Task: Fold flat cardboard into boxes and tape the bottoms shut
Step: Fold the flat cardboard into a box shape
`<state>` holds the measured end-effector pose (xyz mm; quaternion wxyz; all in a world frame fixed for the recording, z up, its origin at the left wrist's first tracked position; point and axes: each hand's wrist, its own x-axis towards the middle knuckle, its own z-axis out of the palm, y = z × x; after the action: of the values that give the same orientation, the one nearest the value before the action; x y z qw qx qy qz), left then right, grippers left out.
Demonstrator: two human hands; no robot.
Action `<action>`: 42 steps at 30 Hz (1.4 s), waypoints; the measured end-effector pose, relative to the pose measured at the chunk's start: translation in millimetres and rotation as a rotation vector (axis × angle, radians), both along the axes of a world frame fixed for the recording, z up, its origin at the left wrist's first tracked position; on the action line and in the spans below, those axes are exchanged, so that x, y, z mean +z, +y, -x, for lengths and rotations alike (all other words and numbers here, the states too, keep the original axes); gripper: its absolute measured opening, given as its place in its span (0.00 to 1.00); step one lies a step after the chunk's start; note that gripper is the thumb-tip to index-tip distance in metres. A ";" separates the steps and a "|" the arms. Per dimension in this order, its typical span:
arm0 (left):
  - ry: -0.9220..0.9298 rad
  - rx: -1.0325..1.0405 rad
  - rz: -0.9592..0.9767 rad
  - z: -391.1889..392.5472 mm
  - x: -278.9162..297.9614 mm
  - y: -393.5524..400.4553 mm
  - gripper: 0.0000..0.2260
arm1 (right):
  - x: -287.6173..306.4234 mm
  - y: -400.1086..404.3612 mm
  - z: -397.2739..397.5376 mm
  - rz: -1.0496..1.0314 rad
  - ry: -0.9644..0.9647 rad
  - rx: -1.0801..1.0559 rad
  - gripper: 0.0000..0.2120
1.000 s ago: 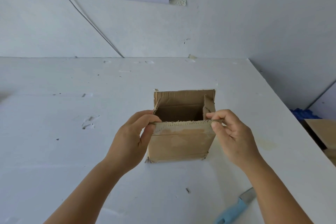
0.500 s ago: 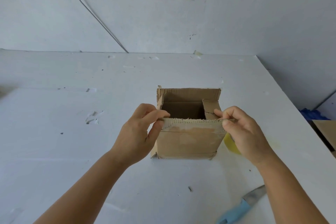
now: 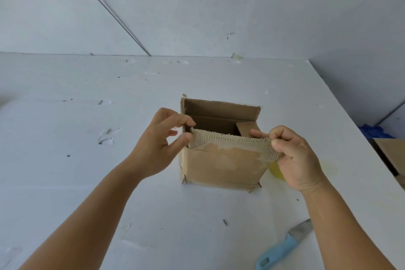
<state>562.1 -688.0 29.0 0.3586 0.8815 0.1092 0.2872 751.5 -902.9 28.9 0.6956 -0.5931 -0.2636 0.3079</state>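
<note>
- Our left hand [image 3: 157,144] pinches the near-left corner of the cardboard box [image 3: 221,160]; our right hand [image 3: 293,158] grips its near-right corner, on the torn near flap [image 3: 230,141].
- The white table [image 3: 87,182] carries the box, which stands upright with its top open.
- A blue-handled knife [image 3: 282,247] lies nearer us than the box, to its right.
- A yellow object [image 3: 276,170] shows just right of the box, mostly hidden by our right hand.

White table [image 3: 87,182], pale wall [image 3: 285,17], dark cable [image 3: 109,10]
</note>
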 end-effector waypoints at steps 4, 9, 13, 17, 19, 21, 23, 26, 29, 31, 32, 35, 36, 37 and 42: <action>-0.007 0.004 0.059 0.2 -9.6 -2.7 0.19 | -3.1 3.0 1.1 -0.016 0.047 0.003 0.08; 0.103 -0.027 -0.028 -10.3 -8.5 -4.0 0.21 | -4.8 2.9 0.4 -0.043 0.064 0.006 0.04; 0.143 -0.017 -0.017 -6.9 0.2 5.1 0.14 | 2.2 2.8 4.5 0.054 -0.067 -0.034 0.04; 0.070 0.030 -0.030 -4.4 -2.2 0.5 0.11 | 17.5 6.0 13.4 0.334 -0.722 -0.123 0.10; 0.055 0.051 -0.036 -4.2 -4.3 1.5 0.13 | 21.1 9.9 19.6 0.329 -1.017 -0.169 0.13; 0.045 0.062 -0.051 -4.6 -5.9 3.2 0.16 | 18.8 13.4 22.6 0.300 -1.214 -0.196 0.14; 0.067 0.068 -0.055 -4.5 -6.7 4.0 0.18 | 14.7 15.8 24.6 0.263 -1.273 -0.248 0.13; 0.125 0.059 -0.050 0.2 -7.4 8.0 0.26 | 8.1 17.5 27.8 0.190 -1.246 -0.278 0.09; 0.192 -0.055 -0.129 3.0 -9.7 8.0 0.33 | 0.6 18.1 26.0 0.152 -1.159 -0.242 0.08; 0.214 -0.111 -0.151 0.3 -11.6 0.1 0.33 | -1.5 17.3 24.8 0.144 -1.094 -0.241 0.09; 0.200 -0.092 -0.119 -1.4 -11.3 -3.6 0.31 | -1.4 17.0 25.0 0.139 -1.074 -0.240 0.09; 0.136 0.008 -0.020 -3.6 -9.6 -9.2 0.23 | -3.0 18.7 25.4 0.108 -1.009 -0.259 0.11; 0.113 0.032 0.001 -4.0 -8.6 -11.0 0.22 | -4.0 20.3 25.6 0.087 -0.960 -0.299 0.15; 0.083 0.061 0.033 -4.9 -7.4 -12.7 0.21 | -4.5 22.2 25.6 0.083 -0.893 -0.356 0.19; 0.116 0.148 0.185 -16.3 -2.9 -7.7 0.44 | -7.6 32.3 17.9 0.346 -0.703 -0.416 0.41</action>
<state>578.4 -695.7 26.1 0.4093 0.8493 0.2206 0.2500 733.6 -870.6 21.3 0.5016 -0.8098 -0.3036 -0.0196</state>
